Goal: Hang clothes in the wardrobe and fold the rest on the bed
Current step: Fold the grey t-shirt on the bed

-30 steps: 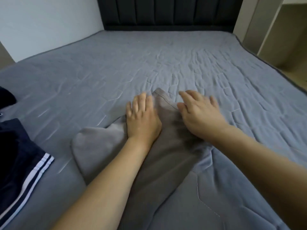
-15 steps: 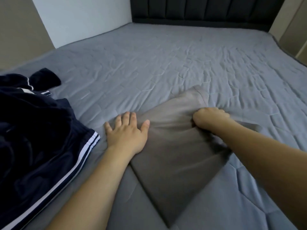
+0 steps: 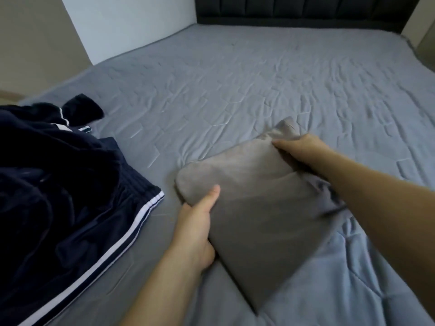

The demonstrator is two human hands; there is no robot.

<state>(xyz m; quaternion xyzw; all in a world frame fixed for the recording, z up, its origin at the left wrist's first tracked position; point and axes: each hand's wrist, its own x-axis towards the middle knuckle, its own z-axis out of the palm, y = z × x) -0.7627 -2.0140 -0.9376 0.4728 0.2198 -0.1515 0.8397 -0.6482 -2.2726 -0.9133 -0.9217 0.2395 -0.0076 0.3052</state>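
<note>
Both hands now grip grey garment (image 3: 254, 198): left hand (image 3: 196, 228) earlier flat, right hand (image 3: 297, 147).

Grey bed (image 3: 235, 85) bears navy clothes (image 3: 58, 180); grey garment (image 3: 259, 196).

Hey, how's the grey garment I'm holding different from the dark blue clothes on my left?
The grey garment is plain, while the dark blue clothes have white stripes along an edge. The grey garment is folded into a flat, compact shape; the dark blue clothes lie in a rumpled heap. The left hand and right hand both grip the grey garment; nothing touches the dark blue clothes. Both rest on the bed.
</note>
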